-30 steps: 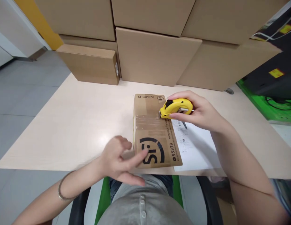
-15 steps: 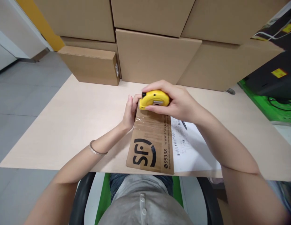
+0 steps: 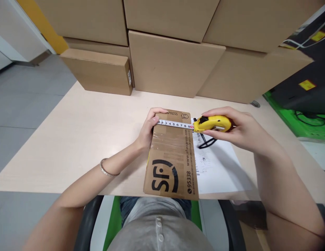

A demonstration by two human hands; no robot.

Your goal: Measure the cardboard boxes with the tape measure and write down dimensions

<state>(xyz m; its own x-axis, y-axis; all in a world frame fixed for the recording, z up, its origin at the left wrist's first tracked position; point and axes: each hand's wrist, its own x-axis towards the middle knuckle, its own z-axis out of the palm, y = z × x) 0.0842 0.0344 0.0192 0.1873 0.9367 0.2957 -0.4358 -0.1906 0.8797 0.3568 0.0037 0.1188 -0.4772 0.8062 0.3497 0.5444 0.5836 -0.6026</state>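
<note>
A small brown SF Express carton (image 3: 171, 157) lies on the pale table (image 3: 81, 139) in front of me. My left hand (image 3: 149, 129) pinches the end of the white tape blade (image 3: 175, 124) against the carton's far left edge. My right hand (image 3: 235, 130) is closed round the yellow tape measure (image 3: 212, 123), held just past the carton's right edge. The blade stretches across the carton's width, numbers up. A black wrist loop hangs below the measure.
A white printed sheet (image 3: 217, 164) with a pen lies right of the carton. Large cardboard boxes (image 3: 172, 59) are stacked along the table's back edge. A black and green machine (image 3: 303, 90) stands at the far right. Grey floor lies to the left.
My right hand pulled the yellow tape measure rightward, drawing the blade out across the carton. My left hand stayed at the carton's left edge, holding the blade's end.
</note>
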